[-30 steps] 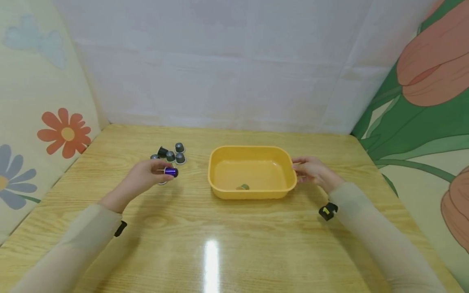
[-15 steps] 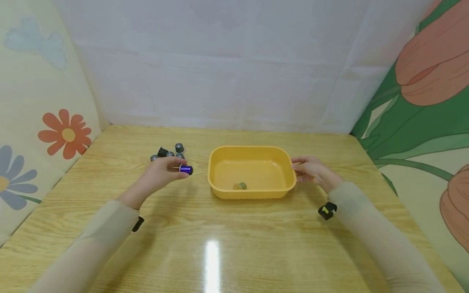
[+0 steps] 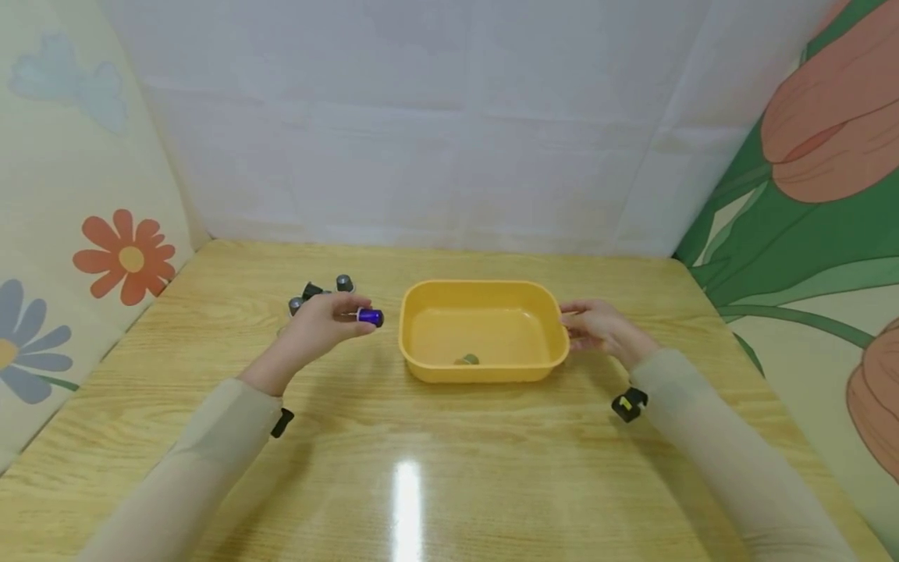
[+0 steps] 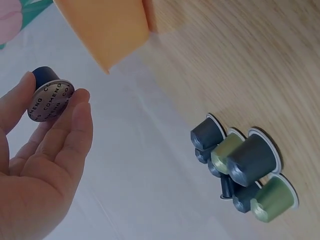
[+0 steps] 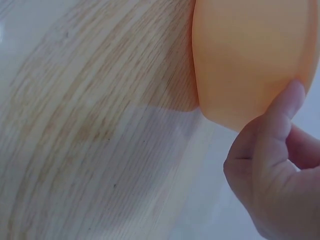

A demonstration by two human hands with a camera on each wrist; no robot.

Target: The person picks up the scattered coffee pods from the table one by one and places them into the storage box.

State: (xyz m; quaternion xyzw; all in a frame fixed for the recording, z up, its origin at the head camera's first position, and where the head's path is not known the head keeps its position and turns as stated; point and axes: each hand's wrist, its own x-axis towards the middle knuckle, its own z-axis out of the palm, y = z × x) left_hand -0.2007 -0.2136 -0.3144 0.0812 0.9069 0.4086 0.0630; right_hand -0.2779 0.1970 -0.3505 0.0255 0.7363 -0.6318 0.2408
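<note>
A purple-blue coffee capsule (image 3: 370, 317) is pinched by my left hand (image 3: 316, 332), left of the yellow bin (image 3: 485, 375). In the left wrist view, this capsule's printed foil lid (image 4: 51, 101) faces the camera between thumb and fingers. My right hand (image 3: 597, 332) holds the bin at its right end; in the right wrist view its bent fingers (image 5: 295, 97) lie against the outer wall below the rim. One green capsule (image 3: 470, 360) lies inside the bin near its front wall, partly hidden by that wall.
Behind my left hand a cluster of dark capsules (image 3: 343, 282) stands on the wooden table (image 3: 492, 468), partly covered by the hand. The left wrist view also shows green capsules (image 4: 274, 199) among them. A white sheet (image 3: 449, 133) hangs along the back.
My left hand has carried the purple-blue capsule rightward, away from the cluster and close to the bin's left side. The right hand stays at the bin's end. The green capsule has rocked slightly.
</note>
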